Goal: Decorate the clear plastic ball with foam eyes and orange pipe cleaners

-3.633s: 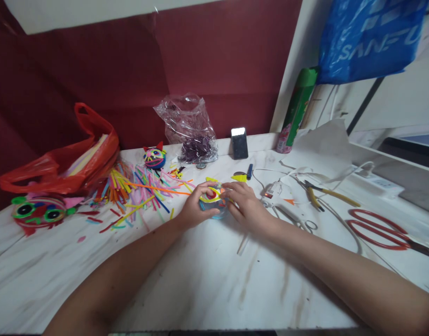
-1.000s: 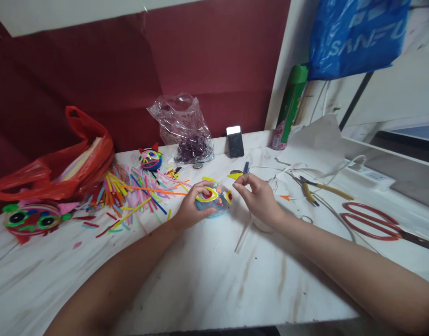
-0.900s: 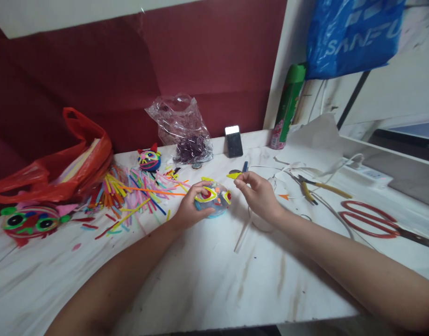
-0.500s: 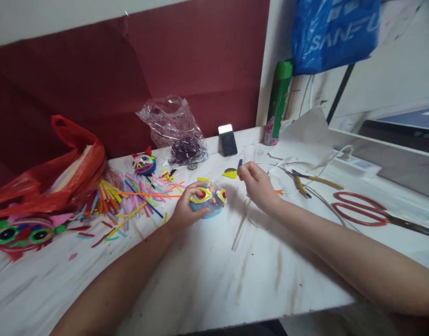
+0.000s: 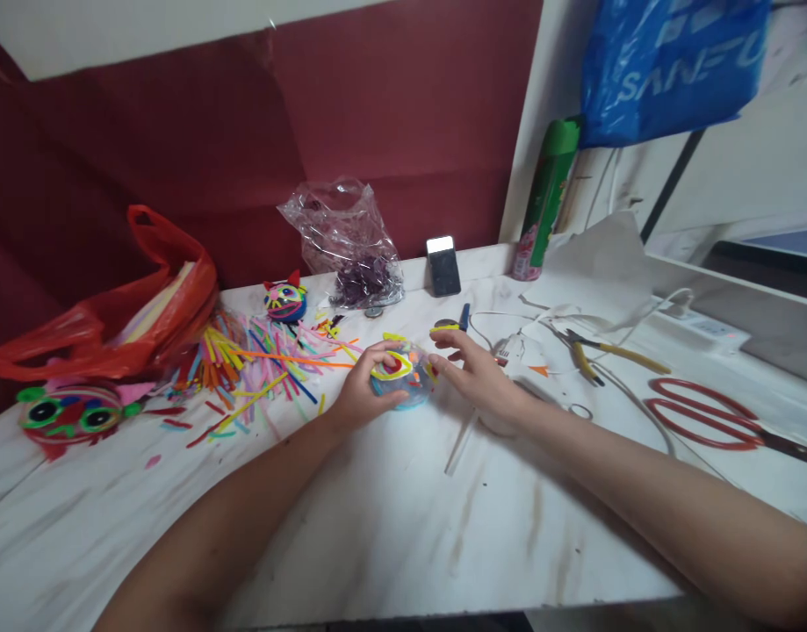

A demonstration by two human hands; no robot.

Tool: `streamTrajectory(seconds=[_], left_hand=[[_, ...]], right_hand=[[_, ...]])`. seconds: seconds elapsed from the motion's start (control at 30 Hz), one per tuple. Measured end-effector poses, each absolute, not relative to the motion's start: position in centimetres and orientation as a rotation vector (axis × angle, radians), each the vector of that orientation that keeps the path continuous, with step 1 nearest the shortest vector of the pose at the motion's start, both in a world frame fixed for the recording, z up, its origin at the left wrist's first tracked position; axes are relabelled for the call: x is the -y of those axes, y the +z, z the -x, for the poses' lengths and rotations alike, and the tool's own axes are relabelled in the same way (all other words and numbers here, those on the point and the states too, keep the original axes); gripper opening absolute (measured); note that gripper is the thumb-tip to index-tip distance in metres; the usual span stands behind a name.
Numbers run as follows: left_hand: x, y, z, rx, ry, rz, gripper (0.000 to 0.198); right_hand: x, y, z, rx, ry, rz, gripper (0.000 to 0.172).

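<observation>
My left hand (image 5: 363,386) is wrapped round a small round craft ball (image 5: 403,377), blue with yellow, red and orange foam pieces glued on, resting on the white table (image 5: 390,527). My right hand (image 5: 475,373) is just right of the ball with its fingers stretched out and apart, fingertips near the ball's right side, holding nothing. A yellow foam piece (image 5: 443,328) lies on the table just beyond the right hand's fingers.
A heap of coloured foam strips (image 5: 258,364) and a red bag (image 5: 113,307) lie left, with a finished cat ball (image 5: 285,300) and a red mask (image 5: 67,414). Behind stand a clear bag (image 5: 350,246), phone (image 5: 443,265) and green can (image 5: 548,197). Pliers (image 5: 601,355) and red scissors (image 5: 712,421) lie right.
My right hand lifted off the ball, pinched near the yellow foam piece, then came back down beside the ball with fingers spread. My left hand kept hold of the ball.
</observation>
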State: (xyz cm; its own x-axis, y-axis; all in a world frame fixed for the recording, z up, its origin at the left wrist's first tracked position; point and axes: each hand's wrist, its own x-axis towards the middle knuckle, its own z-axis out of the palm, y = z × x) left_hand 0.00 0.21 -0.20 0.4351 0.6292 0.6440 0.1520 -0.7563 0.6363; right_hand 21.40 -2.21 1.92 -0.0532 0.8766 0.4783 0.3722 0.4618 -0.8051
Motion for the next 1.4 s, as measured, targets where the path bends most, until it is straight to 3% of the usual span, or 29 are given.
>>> streamTrajectory(seconds=[0.33, 0.47, 0.6, 1.1, 1.17, 1.4], left_hand=[[-1.1, -1.0, 0.4, -0.711, 1.346, -1.986, 0.045], [-0.6, -0.6, 0.2, -0.694, 1.321, -2.114, 0.04], [0.4, -0.2, -0.3, -0.677, 1.314, -2.3, 0.035], [0.6, 0.0, -0.7, -0.595, 1.335, -2.35, 0.036], [0.7, -0.2, -0.7, -0.594, 1.355, -2.36, 0.042], [1.0, -1.6, -0.7, -0.845, 1.426, -2.161, 0.093]], right_hand=[[1.2, 1.8, -22.2, 1.475, 0.631, 1.126, 0.032], [1.2, 0.2, -21.2, 1.655, 0.692, 1.075, 0.063], [1.8, -0.5, -20.7, 1.859, 0.676, 0.993, 0.077], [2.6, 0.4, -20.1, 1.716, 0.814, 1.127, 0.056], [2.7, 0.6, -19.8, 1.689, 0.819, 1.141, 0.056], [2.9, 0.6, -19.8, 1.682, 0.821, 1.169, 0.062]])
